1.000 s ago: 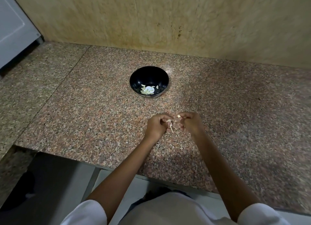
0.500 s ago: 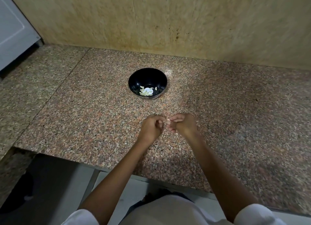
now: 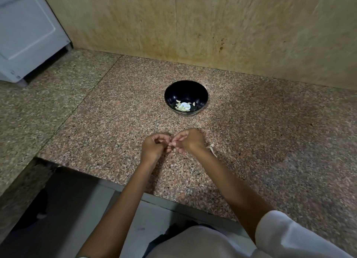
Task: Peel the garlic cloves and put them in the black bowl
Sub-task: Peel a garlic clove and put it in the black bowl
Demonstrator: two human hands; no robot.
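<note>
The small garlic clove being worked on is pinched right where the two hands meet, just above the surface and on the near side of the bowl. It's basically buried between the fingertips, so I can't tell how much skin is left on it.

The left hand [image 3: 155,147] is curled up tight and looks like it's holding the clove, while the right hand [image 3: 190,140] has its fingers bunched and nips at the same spot, so I'd say it's the one pulling skin.

My tip for this step: hold the clove steady with one hand, catch the papery edge with a nail, and strip it lengthwise in one go instead of picking off flakes. Don't squeeze hard or it'll shoot out.

A pale, stringy scrap of garlic skin [image 3: 212,149] lies on the surface just beside the right wrist.

Further back is the round glossy black bowl [image 3: 186,89], with a small heap of pale peeled cloves [image 3: 182,107] at the bottom, so the task looks well underway.

Everything sits on a speckled pinkish granite surface [image 3: 116,122] against a beige stone wall [image 3: 231,35].
</note>
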